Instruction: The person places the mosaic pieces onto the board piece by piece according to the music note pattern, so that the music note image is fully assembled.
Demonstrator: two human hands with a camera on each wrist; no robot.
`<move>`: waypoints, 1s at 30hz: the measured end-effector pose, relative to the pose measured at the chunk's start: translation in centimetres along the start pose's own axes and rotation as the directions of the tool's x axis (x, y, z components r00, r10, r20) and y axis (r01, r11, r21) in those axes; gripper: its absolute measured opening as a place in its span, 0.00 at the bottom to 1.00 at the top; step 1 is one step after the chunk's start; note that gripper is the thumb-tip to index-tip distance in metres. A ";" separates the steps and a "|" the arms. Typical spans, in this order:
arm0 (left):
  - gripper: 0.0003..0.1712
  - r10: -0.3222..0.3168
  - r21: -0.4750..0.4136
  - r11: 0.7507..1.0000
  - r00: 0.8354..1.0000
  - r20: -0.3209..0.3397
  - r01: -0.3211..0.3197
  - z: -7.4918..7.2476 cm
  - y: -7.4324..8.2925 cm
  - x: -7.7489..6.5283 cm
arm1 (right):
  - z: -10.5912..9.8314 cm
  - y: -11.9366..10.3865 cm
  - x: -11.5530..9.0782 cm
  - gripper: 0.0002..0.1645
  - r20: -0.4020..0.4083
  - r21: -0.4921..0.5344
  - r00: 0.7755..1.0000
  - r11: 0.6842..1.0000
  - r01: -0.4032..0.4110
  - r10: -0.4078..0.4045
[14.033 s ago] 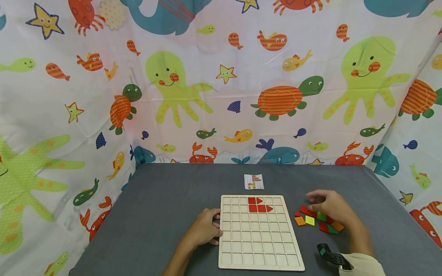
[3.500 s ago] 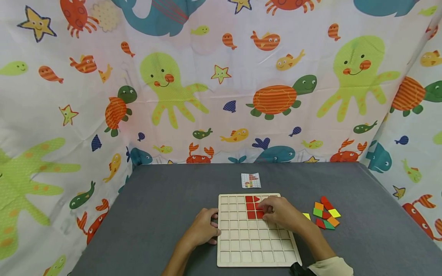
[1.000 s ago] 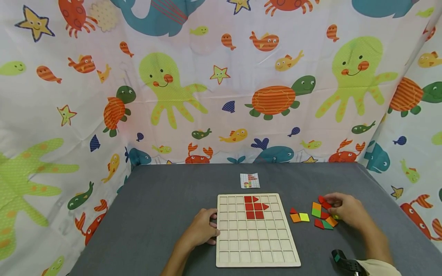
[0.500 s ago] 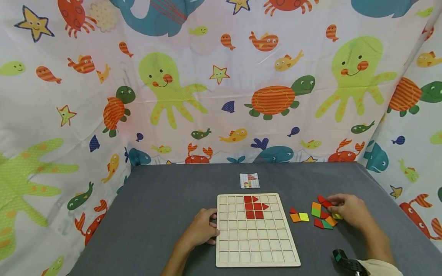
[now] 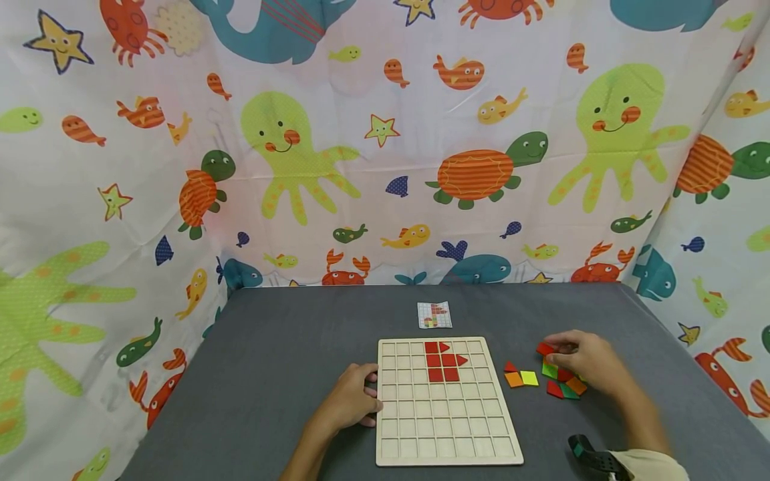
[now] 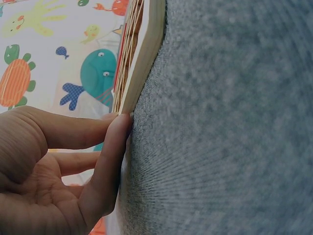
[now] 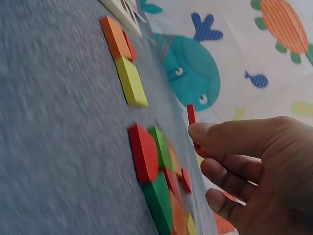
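Note:
In the head view, a pale wooden grid board (image 5: 445,427) lies on the table, with several red squares and two red triangles (image 5: 462,360) set in its upper rows. My left hand (image 5: 351,395) holds the board's left edge; in the left wrist view its thumb and a finger (image 6: 113,147) meet at that rim. Right of the board, my right hand (image 5: 586,361) pinches a small red tile (image 7: 191,115) between thumb and fingers, raised over the loose pile. The fingers hide part of that tile and some tiles beneath.
Loose tiles in the pile include a dark green one (image 7: 159,203) and a red one (image 7: 144,154). Nearer the board lie a yellow tile (image 5: 529,378), an orange tile (image 5: 514,379) and a red triangle (image 5: 510,367). A printed grid card (image 5: 434,315) lies behind the board.
Over the last half second my right hand has moved left, lifting a red tile from the pile. Compared with the oldest frame, the board's third row now holds two red squares. My left hand stays put.

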State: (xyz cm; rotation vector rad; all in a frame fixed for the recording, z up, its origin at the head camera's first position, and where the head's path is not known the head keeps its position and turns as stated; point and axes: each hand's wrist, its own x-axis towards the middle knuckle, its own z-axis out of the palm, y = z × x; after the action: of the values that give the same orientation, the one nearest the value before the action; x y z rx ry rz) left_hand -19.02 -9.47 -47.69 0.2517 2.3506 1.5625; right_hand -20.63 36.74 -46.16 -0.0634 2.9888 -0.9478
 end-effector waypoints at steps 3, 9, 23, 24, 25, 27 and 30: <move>0.43 -0.006 -0.007 1.000 1.000 0.005 0.006 -0.1 0.1 0.0 | 0.6 -1.0 0.2 0.22 0.014 0.010 1.000 1.000 0.026 -0.026; 0.43 -0.017 -0.003 1.000 1.000 0.012 0.017 -0.1 0.2 -0.1 | 1.9 -2.4 0.5 0.19 0.032 0.065 0.996 0.994 0.083 -0.085; 0.42 -0.014 0.003 1.000 1.000 0.005 0.014 0.0 0.2 -0.1 | 4.0 -5.9 0.9 0.18 0.101 0.176 0.982 0.975 0.138 -0.157; 0.42 -0.013 0.002 1.000 1.000 0.004 0.013 0.0 0.2 -0.1 | 4.2 -6.1 0.9 0.18 0.104 0.180 0.981 0.973 0.143 -0.163; 0.42 -0.012 0.002 1.000 1.000 0.003 0.012 0.0 0.2 -0.1 | 4.3 -6.4 0.9 0.18 0.107 0.180 0.980 0.972 0.148 -0.168; 0.43 -0.013 0.003 1.000 1.000 0.003 0.013 0.0 0.1 -0.1 | 4.6 -6.8 0.9 0.18 0.110 0.173 0.978 0.972 0.158 -0.179; 0.42 -0.012 0.001 1.000 1.000 0.004 0.012 0.0 0.1 -0.1 | 5.1 -7.3 1.0 0.19 0.121 0.167 0.973 0.971 0.173 -0.194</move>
State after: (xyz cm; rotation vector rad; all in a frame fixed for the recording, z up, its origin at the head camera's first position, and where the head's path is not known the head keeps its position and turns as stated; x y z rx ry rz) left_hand -18.98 -9.49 -47.56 0.2401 2.3454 1.5545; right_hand -21.29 27.84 -46.11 -0.3945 2.8110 -1.1395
